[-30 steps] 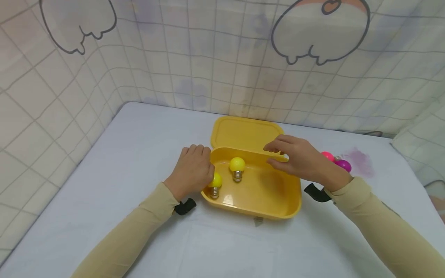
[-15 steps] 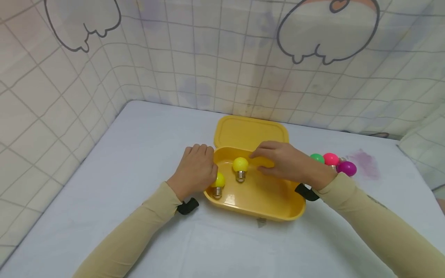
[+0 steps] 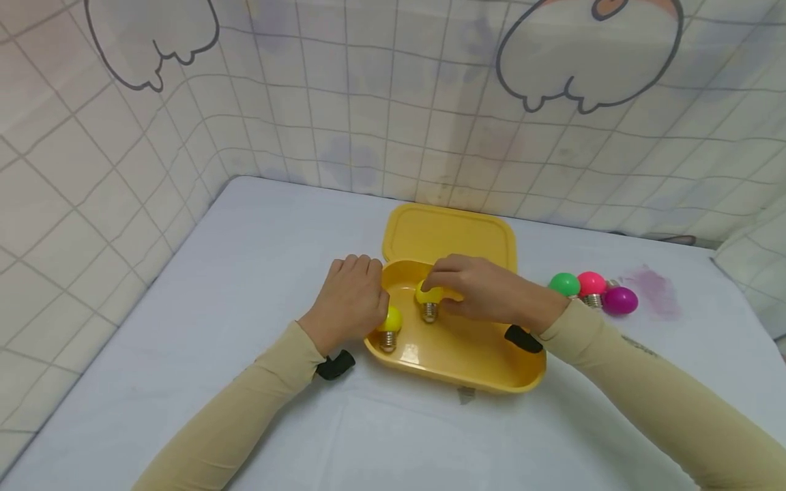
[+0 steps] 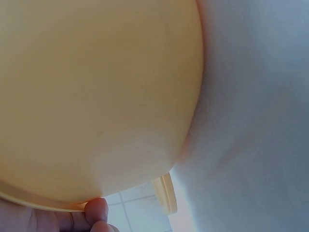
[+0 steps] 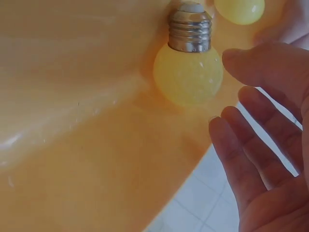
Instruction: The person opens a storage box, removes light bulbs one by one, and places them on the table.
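A yellow plastic box stands on the white-covered table, its inside facing up. At its left end my left hand grips the rim; the left wrist view shows the fingertips curled at the rim beside the outer wall. Inside the box are two yellow light bulbs with silver screw bases. My right hand reaches over the farther bulb, thumb and fingers spread about its round globe, fingertips close to it. The nearer bulb lies by the left wall, partly covered by my left hand.
Behind the box lies a yellow lid. To the right, a green bulb, a pink bulb and a purple bulb lie close together near a purple stain. A grid-patterned curtain hangs behind the table.
My right hand has moved left across the box to the farther yellow bulb, uncovering the green bulb on the right. My left hand keeps its grip on the rim.
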Demonstrator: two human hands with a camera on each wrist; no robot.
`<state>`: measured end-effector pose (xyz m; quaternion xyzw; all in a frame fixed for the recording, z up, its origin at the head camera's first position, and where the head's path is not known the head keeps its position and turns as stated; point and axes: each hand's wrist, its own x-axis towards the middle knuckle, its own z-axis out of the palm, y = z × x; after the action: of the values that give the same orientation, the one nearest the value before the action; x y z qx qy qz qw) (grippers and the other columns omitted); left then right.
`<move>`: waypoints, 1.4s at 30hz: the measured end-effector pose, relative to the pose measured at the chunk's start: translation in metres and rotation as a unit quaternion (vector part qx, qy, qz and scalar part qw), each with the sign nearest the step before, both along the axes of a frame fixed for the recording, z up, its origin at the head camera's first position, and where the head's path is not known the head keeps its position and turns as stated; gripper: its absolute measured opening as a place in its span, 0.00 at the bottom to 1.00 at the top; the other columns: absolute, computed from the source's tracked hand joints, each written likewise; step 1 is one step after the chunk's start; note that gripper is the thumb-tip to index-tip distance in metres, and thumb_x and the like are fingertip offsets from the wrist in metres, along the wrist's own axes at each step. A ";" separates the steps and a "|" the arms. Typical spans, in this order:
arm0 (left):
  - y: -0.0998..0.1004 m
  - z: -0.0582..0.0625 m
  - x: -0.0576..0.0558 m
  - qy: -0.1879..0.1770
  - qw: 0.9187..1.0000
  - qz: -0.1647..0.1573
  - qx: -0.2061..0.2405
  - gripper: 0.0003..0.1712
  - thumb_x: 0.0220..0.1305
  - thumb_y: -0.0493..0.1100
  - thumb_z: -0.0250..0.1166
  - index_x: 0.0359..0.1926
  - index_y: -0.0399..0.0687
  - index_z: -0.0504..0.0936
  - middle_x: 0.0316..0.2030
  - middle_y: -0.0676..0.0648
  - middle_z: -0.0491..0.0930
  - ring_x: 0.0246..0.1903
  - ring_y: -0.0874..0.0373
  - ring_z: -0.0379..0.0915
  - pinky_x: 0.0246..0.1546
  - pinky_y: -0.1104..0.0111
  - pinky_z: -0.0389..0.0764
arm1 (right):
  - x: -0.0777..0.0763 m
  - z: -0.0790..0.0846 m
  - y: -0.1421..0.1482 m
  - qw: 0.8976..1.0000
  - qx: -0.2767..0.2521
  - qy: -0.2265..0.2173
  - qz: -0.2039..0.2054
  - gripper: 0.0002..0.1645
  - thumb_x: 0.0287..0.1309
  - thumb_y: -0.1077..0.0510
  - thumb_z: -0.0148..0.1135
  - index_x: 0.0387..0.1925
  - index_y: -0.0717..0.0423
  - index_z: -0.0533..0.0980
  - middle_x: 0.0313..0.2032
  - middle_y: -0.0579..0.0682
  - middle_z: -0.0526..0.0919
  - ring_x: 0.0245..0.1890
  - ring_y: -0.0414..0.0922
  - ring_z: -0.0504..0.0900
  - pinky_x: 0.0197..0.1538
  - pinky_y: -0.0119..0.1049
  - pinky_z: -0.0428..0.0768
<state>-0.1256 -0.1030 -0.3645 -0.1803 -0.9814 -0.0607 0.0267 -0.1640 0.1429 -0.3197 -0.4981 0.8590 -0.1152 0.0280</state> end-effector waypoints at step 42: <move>0.000 -0.001 0.001 0.015 1.000 -0.003 0.000 0.12 0.72 0.45 0.48 0.40 0.40 0.72 0.31 0.46 0.67 0.37 0.48 0.64 0.42 0.59 0.63 | -0.005 -0.014 0.002 0.997 0.065 -0.026 0.015 0.19 0.54 0.52 0.77 0.48 0.49 0.85 0.47 0.45 0.88 0.48 0.45 0.83 0.57 0.42 0.84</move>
<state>-0.1251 -0.1034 -0.3654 -0.1841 -0.9803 -0.0586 0.0409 -0.1690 0.1447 -0.3340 -0.5046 0.8562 -0.0720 0.0842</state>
